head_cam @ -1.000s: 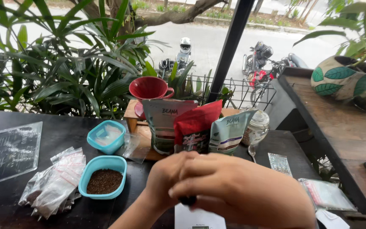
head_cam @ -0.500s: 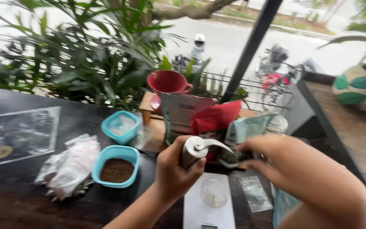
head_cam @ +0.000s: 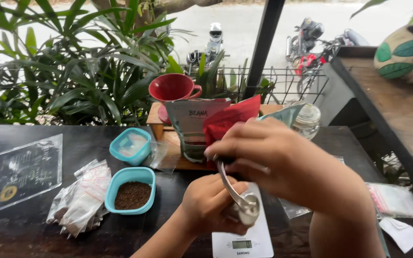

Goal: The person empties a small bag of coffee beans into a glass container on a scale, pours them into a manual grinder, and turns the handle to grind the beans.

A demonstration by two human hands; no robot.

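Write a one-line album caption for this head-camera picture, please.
Left hand grips a hand coffee grinder above a white scale, right hand on its crank handle.

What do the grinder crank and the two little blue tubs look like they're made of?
The crank arm looks like polished metal: silvery, with bright reflections along its curve. The tub of brown grounds and the smaller tub behind it look like matte plastic or silicone: uniform teal, thick rounded rims, no shine. Which of the two is unclear.

Your left hand (head_cam: 211,203) grips the grinder (head_cam: 244,210) above the scale (head_cam: 242,243), with the bowl of grounds (head_cam: 131,190) to its left and the cup (head_cam: 174,88) behind.
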